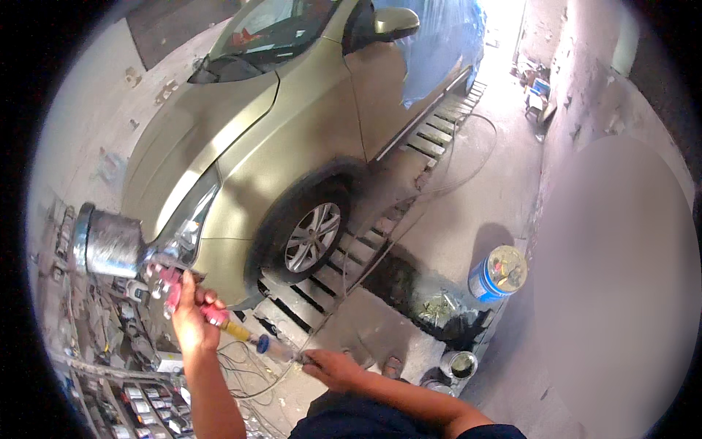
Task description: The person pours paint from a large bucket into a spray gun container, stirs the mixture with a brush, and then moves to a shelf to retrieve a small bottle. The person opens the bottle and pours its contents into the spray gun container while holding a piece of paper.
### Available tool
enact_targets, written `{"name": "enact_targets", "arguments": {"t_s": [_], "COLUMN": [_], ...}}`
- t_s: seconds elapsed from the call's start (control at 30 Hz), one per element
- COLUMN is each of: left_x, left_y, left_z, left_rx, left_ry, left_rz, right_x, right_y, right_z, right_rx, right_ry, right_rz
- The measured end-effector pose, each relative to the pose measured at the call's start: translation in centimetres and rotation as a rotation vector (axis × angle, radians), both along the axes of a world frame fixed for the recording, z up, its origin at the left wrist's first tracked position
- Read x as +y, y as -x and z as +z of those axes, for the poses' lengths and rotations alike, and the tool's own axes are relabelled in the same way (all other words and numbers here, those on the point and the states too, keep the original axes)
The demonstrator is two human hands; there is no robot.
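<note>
My left hand (194, 322) is wrapped round the red handle of a spray gun (172, 284), held out to the left before the car's front corner. A large silver paint cup (113, 245) sits tilted at the gun's far end. From the handle a yellow piece and a clear inline air filter (276, 350) with a blue ring run toward my right hand (333, 369). The fingers of that hand are closed round the fitting at the filter's lower end. Beyond both hands stands a gold-green car (248, 161), with blue plastic film (439, 44) over its side.
Slatted grating (292, 304) runs under the car's front wheel (313, 235). A hose (446, 186) loops over the floor. A blue-and-white bucket (499, 274) and a small can (459, 364) stand at right. Cluttered shelves (139, 402) fill the lower left. A blurred patch covers the right side.
</note>
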State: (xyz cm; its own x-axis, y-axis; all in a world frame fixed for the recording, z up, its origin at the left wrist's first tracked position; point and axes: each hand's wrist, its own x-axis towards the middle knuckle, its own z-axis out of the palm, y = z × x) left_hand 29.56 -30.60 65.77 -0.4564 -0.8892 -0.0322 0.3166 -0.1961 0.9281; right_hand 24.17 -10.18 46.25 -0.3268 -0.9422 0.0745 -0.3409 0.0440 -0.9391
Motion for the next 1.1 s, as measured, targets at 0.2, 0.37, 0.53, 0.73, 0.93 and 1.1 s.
{"name": "enact_targets", "arguments": {"t_s": [0.2, 0.37, 0.53, 0.73, 0.93, 1.1], "left_x": [1.7, 2.4, 0.9, -2.2, -5.8, -7.2], "left_y": [-8.6, -16.7, -25.8, -38.1, -49.9, -50.3], "left_z": [-0.5, -0.2, -0.1, -1.2, -3.9, -4.7], "left_rx": [0.034, 0.020, 0.069, 0.037, 0.050, -0.004], "left_ry": [0.054, 0.193, 0.132, 0.083, 0.040, -0.013], "left_rz": [0.223, 0.466, 0.761, 0.982, 0.999, 1.166], "right_x": [-0.3, -2.2, -6.0, -10.5, -16.2, -20.0], "right_y": [-3.1, -7.9, -15.3, -26.3, -34.8, -35.0], "right_z": [1.6, 4.8, 4.7, 3.9, 2.7, 2.2], "right_rx": [-0.202, -0.281, -0.209, -0.215, -0.176, -0.117], "right_ry": [0.043, -0.107, -0.019, -0.052, -0.022, -0.117], "right_rz": [0.340, 0.579, 0.662, 0.770, 0.849, 0.974]}}
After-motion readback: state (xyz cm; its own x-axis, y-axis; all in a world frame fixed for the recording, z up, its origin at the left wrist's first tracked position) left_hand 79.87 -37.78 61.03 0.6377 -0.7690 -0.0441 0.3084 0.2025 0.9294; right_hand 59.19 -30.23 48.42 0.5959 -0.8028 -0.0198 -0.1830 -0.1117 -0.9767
